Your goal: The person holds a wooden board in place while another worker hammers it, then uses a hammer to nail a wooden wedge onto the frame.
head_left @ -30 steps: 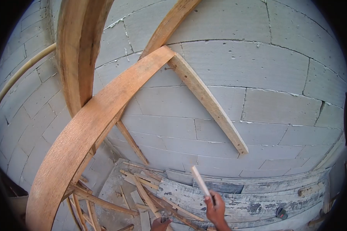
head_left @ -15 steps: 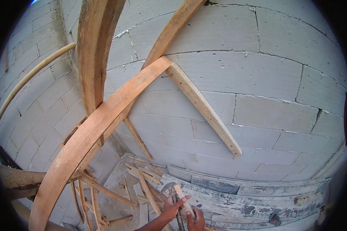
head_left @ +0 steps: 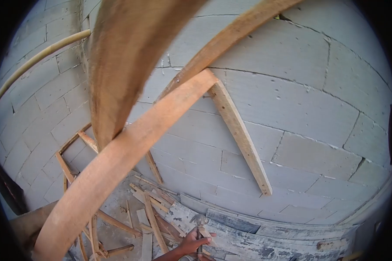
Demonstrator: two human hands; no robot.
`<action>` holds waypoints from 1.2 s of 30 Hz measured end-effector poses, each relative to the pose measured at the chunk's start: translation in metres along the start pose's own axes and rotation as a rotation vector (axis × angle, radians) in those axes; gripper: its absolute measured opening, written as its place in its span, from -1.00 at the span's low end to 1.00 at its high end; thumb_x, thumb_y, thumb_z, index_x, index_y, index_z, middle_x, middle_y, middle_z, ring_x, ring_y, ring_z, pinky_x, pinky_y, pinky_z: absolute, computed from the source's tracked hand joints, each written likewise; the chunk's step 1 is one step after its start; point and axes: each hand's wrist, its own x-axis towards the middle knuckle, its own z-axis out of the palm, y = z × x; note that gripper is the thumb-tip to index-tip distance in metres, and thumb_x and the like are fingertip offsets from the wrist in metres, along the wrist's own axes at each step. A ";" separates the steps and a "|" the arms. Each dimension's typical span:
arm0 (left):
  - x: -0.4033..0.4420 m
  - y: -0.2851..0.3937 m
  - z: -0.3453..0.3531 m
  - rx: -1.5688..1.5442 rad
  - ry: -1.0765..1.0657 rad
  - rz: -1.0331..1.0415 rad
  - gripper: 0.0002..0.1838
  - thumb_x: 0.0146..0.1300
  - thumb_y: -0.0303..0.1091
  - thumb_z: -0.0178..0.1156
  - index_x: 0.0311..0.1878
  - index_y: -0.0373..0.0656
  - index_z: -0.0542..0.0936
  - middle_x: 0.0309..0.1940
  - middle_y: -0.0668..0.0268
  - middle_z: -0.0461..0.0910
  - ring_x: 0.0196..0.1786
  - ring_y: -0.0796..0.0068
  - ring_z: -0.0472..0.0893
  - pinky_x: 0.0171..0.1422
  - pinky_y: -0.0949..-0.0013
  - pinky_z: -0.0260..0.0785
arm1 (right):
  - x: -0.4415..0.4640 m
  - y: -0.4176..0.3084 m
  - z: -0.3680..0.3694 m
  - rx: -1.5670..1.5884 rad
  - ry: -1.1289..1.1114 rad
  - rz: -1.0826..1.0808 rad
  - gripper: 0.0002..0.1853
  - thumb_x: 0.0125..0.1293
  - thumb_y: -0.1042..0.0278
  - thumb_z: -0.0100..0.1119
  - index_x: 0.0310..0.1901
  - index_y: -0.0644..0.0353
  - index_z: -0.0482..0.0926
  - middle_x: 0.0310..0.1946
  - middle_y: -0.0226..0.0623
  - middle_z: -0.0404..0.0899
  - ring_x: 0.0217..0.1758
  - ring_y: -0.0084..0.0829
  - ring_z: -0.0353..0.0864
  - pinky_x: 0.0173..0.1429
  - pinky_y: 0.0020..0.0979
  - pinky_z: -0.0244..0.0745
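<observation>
At the bottom centre, my left hand [head_left: 190, 244] is closed around a hammer [head_left: 199, 235], whose metal head points up. A short, pale piece of wood [head_left: 205, 235] lies against the hammer handle, at the fingers of this hand. Only a small part of my right hand [head_left: 206, 258] shows at the bottom edge, just below the hammer; its grip is hidden.
A wide wooden beam [head_left: 113, 174] crosses diagonally from lower left, meeting a thick upright post [head_left: 117, 74]. A slanting board [head_left: 241, 137] hangs from its upper end before the block wall [head_left: 292, 104]. Loose wood strips [head_left: 154, 217] and stained boards [head_left: 270, 241] lie below.
The hammer and wood piece came together at my left hand. My right hand has moved down and left, mostly out of view. The camera view has shifted, and the post looms larger.
</observation>
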 end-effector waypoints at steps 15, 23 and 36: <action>0.037 0.064 -0.104 -0.121 -0.218 0.043 -0.23 0.35 -0.27 0.40 0.49 -0.31 0.25 0.38 0.07 0.47 0.31 0.31 0.54 0.39 0.18 0.44 | -0.047 -0.125 0.137 -0.216 0.145 -0.647 -0.91 0.48 0.28 0.28 -0.10 0.04 0.63 -0.57 -0.66 0.33 -0.55 -0.75 0.30 -0.49 -0.51 0.17; 0.037 0.106 -0.047 0.677 -0.012 0.423 -0.41 0.37 -0.40 0.30 0.42 -0.25 0.38 0.28 0.10 0.56 0.22 0.30 0.62 0.26 0.26 0.50 | -0.028 -0.129 0.107 -0.641 0.560 -0.846 -0.64 0.48 0.02 0.26 -0.11 0.22 0.64 -0.46 -0.42 0.55 -0.34 -0.54 0.52 -0.19 -0.39 0.47; 0.067 0.189 -0.001 0.750 -0.069 0.832 -0.19 0.28 -0.57 0.30 0.57 -0.24 0.20 0.58 -0.02 0.22 0.37 0.13 0.55 0.24 0.25 0.58 | -0.033 -0.146 0.091 -0.253 0.440 -0.915 -0.72 0.53 0.10 0.24 -0.17 0.19 0.59 -0.61 -0.59 0.41 -0.59 -0.76 0.29 -0.52 -0.55 0.18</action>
